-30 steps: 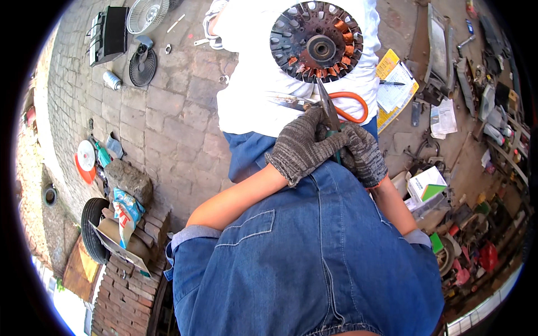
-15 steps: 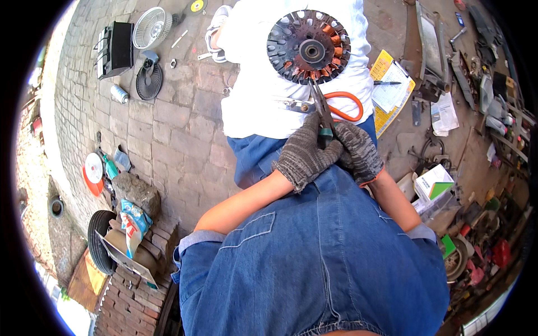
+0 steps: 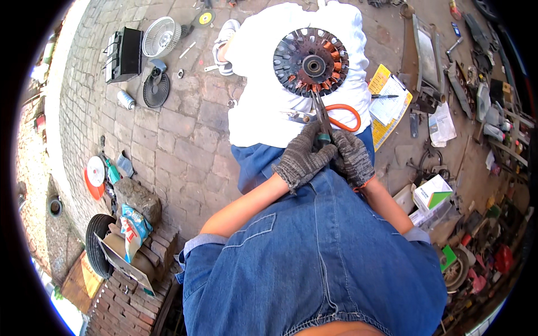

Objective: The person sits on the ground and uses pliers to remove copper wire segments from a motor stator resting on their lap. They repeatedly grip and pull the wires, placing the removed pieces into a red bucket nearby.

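A round stator with dark metal teeth lies on a white cloth over my lap. Copper windings show on its right and lower teeth; the upper left teeth look bare. My left hand, in a grey knit glove, is closed around long-nosed pliers with a green patch on the grip. Close against it, my gloved right hand also wraps the handles, its fingers partly hidden. The plier tips meet the stator's lower rim at the copper. Beside the pliers lies a silver tool with an orange loop handle.
To the right lie a yellow folder with papers and a pen. Metal parts and a white-green box stand beyond. On the left paving are a black box, fan parts, a spray can and a stone block.
The whole view has shifted slightly, so the stator and cloth sit lower in the picture. Both hands keep their hold on the pliers, tips still at the stator's lower rim.
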{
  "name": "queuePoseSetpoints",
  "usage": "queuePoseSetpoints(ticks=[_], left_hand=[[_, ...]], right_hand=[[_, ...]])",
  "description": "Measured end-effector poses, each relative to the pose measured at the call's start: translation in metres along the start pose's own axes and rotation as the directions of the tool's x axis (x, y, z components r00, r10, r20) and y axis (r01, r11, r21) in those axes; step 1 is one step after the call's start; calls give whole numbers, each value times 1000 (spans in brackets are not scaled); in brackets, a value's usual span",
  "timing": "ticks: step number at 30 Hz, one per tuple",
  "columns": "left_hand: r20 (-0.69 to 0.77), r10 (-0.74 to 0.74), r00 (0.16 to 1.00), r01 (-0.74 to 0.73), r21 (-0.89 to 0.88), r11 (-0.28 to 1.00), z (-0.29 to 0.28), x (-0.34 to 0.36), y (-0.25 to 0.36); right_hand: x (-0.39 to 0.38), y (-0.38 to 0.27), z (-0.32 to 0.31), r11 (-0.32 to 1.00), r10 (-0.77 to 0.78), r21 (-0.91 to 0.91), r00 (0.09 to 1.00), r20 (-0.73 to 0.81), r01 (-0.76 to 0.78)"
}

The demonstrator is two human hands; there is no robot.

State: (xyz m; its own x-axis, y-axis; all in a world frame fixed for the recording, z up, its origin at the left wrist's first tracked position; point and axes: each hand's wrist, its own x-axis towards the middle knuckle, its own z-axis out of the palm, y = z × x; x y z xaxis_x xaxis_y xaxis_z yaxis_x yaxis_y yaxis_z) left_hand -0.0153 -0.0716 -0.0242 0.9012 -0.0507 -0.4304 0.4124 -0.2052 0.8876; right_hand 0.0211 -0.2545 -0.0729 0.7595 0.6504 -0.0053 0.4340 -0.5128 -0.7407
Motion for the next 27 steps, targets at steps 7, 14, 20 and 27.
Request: queuePoseSetpoints(ticks=[7,14,20,27], left_hand=[[-96,-7,995,19,134,991,-17,4,12],[-344,643,684,-311,660,684,-65,67,22],[-120,692,711,-343,801,491,-73,120,27],[-215,572,791,-246,746,620,-85,146,54]], right_hand=[[8,-10,-7,998,56,40,998,31,-57],[16,-3,7,977,-189,-134,969,-161,169],[18,-4,7,995,-91,-40,990,-110,87],[49,-27,-13,767,391,527,918,69,-366]])
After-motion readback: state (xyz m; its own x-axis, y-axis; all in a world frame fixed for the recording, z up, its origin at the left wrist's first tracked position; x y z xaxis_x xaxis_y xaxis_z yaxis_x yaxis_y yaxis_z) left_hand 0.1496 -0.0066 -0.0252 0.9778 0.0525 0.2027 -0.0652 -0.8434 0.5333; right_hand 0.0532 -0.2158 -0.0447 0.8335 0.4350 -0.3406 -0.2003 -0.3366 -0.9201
